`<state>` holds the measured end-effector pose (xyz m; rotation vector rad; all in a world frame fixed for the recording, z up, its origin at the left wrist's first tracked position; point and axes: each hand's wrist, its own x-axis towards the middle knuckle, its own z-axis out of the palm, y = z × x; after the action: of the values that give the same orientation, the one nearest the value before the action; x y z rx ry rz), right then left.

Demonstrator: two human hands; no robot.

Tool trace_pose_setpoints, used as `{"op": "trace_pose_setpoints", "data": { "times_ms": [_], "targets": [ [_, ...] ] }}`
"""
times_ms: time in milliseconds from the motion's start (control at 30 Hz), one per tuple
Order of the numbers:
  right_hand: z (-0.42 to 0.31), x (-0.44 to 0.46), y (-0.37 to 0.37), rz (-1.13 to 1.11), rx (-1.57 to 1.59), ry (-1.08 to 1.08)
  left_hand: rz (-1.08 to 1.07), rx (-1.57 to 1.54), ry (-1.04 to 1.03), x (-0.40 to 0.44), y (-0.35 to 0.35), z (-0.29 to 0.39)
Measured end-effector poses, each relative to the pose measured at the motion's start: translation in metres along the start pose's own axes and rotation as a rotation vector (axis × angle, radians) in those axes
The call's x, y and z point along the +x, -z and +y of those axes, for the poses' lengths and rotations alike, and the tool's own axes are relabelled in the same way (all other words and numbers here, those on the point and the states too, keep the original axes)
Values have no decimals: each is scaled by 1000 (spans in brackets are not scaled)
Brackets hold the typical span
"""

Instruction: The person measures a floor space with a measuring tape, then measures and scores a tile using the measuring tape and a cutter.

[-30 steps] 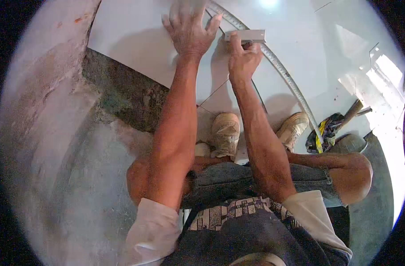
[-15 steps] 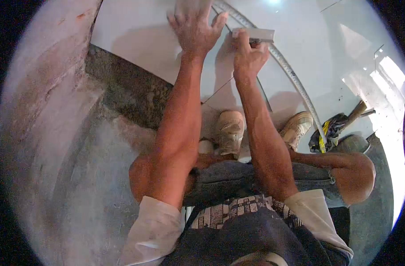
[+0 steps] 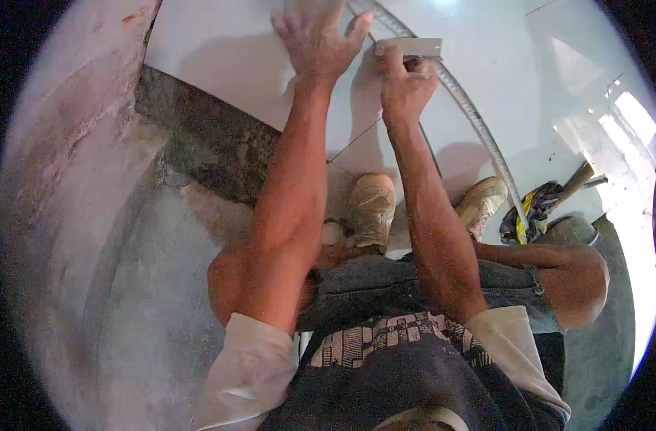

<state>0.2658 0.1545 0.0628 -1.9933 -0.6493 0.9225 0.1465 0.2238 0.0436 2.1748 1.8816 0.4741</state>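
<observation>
Several fingers of the left hand [image 3: 317, 47] are spread wide, palm down above or on glossy white tiles [image 3: 220, 50]; they are blurred and reach the top edge of the view, and whether they press on the surface cannot be told. Its thumb points out toward the right hand [image 3: 410, 82], which is closed on a grey rectangular block [image 3: 414, 47]. One digit lies against the near side of the block and the others curl beneath its near edge.

The block sits across a long silvery measuring strip with graduation marks [image 3: 475, 122]. From the top of the view, the strip appears to curve down to the right, ending at a crumpled black and yellow plastic bag [image 3: 530, 208]. A brown wooden handle [image 3: 575, 183] slants up beside the bag, and a rounded grey object [image 3: 572, 231] lies just right of it. A thin dark seam [image 3: 356, 138] runs diagonally between the forearms.

Closer to the body, two dusty beige shoes [image 3: 374, 201] stand on either side of the right forearm. Bent knees, faded denim shorts [image 3: 371, 280], white sleeves [image 3: 252, 359] and a dark top with a pale patterned band [image 3: 385, 373] fill the bottom. Rough dark concrete [image 3: 198, 140] borders the tiles on the left, and bright light falls at the far right.
</observation>
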Motion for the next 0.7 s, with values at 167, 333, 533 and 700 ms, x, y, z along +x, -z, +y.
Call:
{"op": "trace_pose_setpoints", "data": {
  "times_ms": [167,333,533,700],
  "targets": [
    [-18,5,19,-71,131,-11,7,20,-15,5,4,-1],
    [-70,64,112,-34,311,91,57,154,-76,6,6,-13],
    [-126,162,188,-207,-542,584,162,-34,-19,10,-9,-23],
    [-155,109,190,-676,-1197,776,164,-155,132,13,-15,-99]
  ]
}}
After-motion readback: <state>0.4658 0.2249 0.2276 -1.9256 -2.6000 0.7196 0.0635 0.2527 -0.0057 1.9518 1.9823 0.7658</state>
